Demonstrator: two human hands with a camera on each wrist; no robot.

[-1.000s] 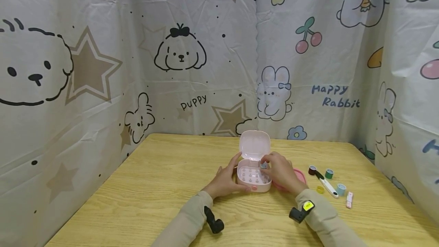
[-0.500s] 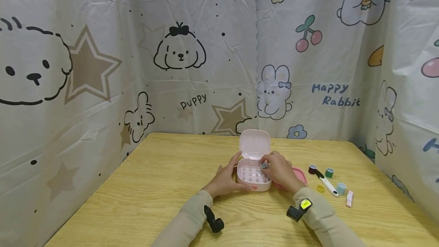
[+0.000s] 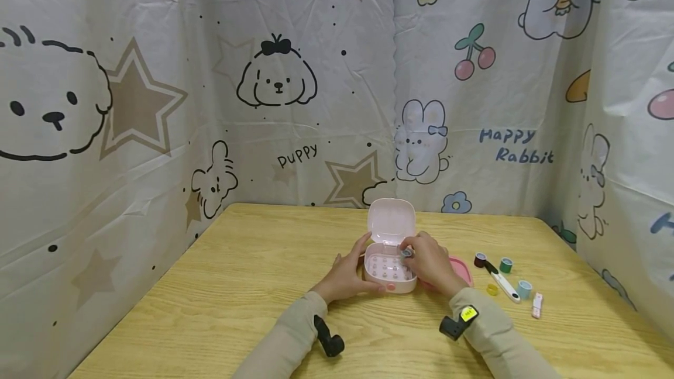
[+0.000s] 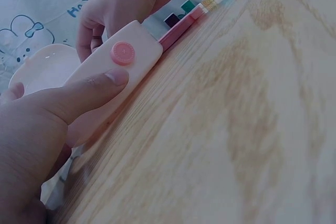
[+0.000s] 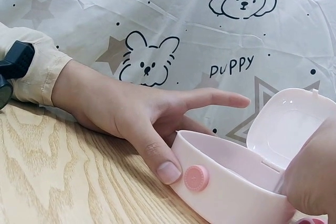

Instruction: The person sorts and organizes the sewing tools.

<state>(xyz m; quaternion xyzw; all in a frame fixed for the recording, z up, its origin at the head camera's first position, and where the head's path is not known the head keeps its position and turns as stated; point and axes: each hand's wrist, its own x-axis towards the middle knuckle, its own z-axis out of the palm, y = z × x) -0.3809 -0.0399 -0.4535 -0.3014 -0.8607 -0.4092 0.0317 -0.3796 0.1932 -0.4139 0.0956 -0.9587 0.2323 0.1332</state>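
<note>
A small pale pink box (image 3: 402, 287) stands on the table, its lid (image 3: 391, 221) raised at the back. Rows of short pegs line its floor, and a round pink button (image 4: 123, 53) marks the front. My left hand (image 3: 343, 276) grips the box at its left side, thumb on the front wall near the button and index finger stretched along toward the lid. My right hand (image 3: 430, 261) reaches over the right rim and pinches a small greyish-blue thread spool (image 3: 406, 254) inside the back right corner. In the right wrist view the right fingertips are hidden inside the box.
A pink tray (image 3: 463, 271) lies partly under my right forearm. To the right are a dark brown spool (image 3: 480, 260), a green spool (image 3: 506, 265), a light blue spool (image 3: 524, 290), a yellow ring-shaped piece (image 3: 492, 290), a black-and-white slim tool (image 3: 505, 286) and a small pink-and-white piece (image 3: 537, 305).
My right wrist has turned slightly inward, and the spool in its fingers has tilted a little. The left hand and the box keep their places.
</note>
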